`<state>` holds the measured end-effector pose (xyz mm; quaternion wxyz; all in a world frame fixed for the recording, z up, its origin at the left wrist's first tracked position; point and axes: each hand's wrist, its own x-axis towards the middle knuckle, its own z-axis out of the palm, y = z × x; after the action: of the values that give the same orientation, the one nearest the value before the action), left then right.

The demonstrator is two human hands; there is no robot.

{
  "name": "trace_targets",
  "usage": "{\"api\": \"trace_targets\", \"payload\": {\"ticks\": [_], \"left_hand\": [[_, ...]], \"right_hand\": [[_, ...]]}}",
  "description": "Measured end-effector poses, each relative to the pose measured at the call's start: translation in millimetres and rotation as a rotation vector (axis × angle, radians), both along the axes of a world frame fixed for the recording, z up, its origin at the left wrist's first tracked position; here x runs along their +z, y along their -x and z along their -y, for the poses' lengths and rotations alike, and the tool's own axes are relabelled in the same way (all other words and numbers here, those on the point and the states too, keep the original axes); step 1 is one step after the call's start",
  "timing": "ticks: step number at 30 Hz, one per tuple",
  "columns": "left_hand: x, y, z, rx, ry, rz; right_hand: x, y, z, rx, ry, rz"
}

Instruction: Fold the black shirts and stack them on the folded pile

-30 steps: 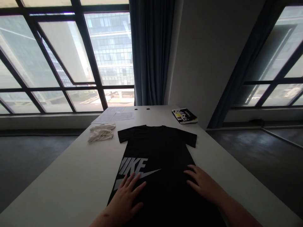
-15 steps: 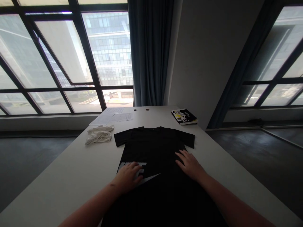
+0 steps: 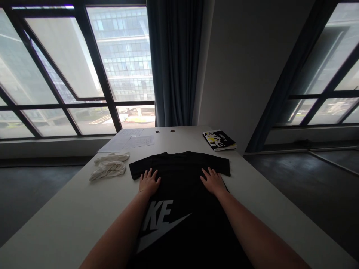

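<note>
A black T-shirt with a white printed logo lies flat on a long white table, collar toward the far end. My left hand rests flat on the shirt near its left sleeve, fingers spread and open. My right hand lies flat on the shirt near the right sleeve, fingers also stretched out. Neither hand holds anything. Both forearms reach out over the lower part of the shirt.
A crumpled white cloth lies left of the shirt. Paper sheets sit at the far left of the table, a black and yellow book at the far right. Windows and a dark curtain stand behind.
Both hands have slid along the shirt from its lower middle up toward the sleeves, staying flat on the fabric. The logo is now uncovered behind them.
</note>
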<state>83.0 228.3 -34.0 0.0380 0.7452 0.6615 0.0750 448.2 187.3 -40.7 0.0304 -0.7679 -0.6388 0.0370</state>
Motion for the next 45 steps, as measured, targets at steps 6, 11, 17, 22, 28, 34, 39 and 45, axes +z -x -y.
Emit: {"api": "trace_targets", "payload": {"ticks": [6, 11, 17, 22, 28, 34, 39, 45], "left_hand": [[6.3, 23.5, 3.6, 0.222, 0.033, 0.031], [7.1, 75.1, 3.0, 0.286, -0.026, 0.079], [7.1, 91.3, -8.9, 0.339, -0.092, 0.119], [9.1, 92.4, -28.1, 0.316, -0.094, 0.104], [5.9, 93.4, -35.1, 0.313, -0.077, 0.001], [-1.5, 91.0, -32.1, 0.327, -0.097, -0.054], [-5.4, 92.8, -33.7, 0.311, -0.085, -0.08], [-6.4, 94.7, -35.1, 0.309, -0.067, -0.075]], "right_hand": [[-0.8, 3.1, 2.3, 0.009, 0.017, 0.02], [15.8, -3.1, -3.5, 0.008, -0.015, 0.03], [26.1, -75.8, -18.6, -0.385, -0.283, -0.008], [-3.2, -123.0, -12.5, -0.55, -0.303, -0.071], [-4.7, -121.6, -20.3, -0.458, -0.315, -0.106], [0.4, -120.9, -24.8, -0.538, -0.487, -0.476], [1.5, -122.2, -22.8, -0.356, -0.444, -0.517], [20.6, -103.2, -26.6, -0.219, -0.469, -0.324]]}}
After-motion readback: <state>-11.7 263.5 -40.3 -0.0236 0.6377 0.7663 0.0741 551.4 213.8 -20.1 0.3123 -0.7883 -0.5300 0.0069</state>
